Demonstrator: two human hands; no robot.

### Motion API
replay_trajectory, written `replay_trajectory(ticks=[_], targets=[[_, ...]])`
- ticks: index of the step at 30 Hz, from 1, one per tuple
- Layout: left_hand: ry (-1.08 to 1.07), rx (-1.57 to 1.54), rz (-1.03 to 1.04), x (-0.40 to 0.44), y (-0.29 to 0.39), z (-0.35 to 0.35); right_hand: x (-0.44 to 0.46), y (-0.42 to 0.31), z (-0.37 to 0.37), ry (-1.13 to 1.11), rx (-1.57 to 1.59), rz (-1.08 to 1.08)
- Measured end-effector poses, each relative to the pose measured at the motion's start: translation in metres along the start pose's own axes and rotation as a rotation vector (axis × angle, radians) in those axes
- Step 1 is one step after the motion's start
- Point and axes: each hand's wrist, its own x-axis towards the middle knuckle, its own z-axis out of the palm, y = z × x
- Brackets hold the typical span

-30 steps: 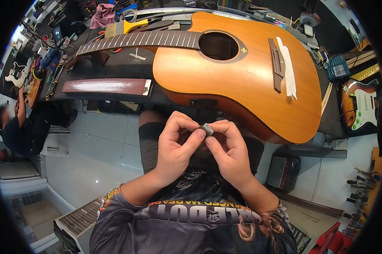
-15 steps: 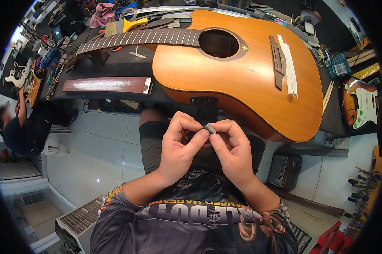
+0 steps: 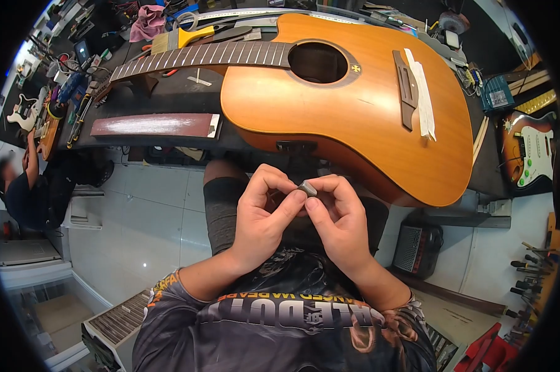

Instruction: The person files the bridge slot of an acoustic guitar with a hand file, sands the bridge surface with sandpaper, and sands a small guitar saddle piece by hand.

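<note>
A small dark grey piece [image 3: 308,188], too small to identify, sits between the fingertips of both hands in front of my chest. My left hand [image 3: 264,214] pinches its left end between thumb and forefinger. On the other end, the thumb and bent forefinger of my right hand [image 3: 340,217] are closed. Just beyond the hands an acoustic guitar [image 3: 366,118] lies face up on the dark workbench [image 3: 187,99], its neck to the left and no strings visible. White tape [image 3: 423,99] runs beside its bridge [image 3: 407,93].
A reddish sanding block [image 3: 153,124] with white dust rests near the bench edge. Behind the neck lie a yellow-handled brush [image 3: 190,37] and assorted tools. A sunburst electric guitar [image 3: 534,152] is at the right. Another person [image 3: 32,186] works at the far left.
My right thumb has shifted very slightly against the grey piece. Both hands stay in the same place, and the guitar appears a little further left as the view shifts.
</note>
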Motion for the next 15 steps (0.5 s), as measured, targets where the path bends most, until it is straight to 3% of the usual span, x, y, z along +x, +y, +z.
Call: replay_trajectory(ticks=[8, 15], targets=[[-0.016, -0.031, 0.024, 0.001, -0.004, -0.010, 0.003, -0.001, -0.007, -0.136, -0.060, -0.022], [0.005, -0.320, -0.099, -0.001, -0.003, -0.006, 0.008, 0.001, -0.013, -0.161, -0.107, -0.054]])
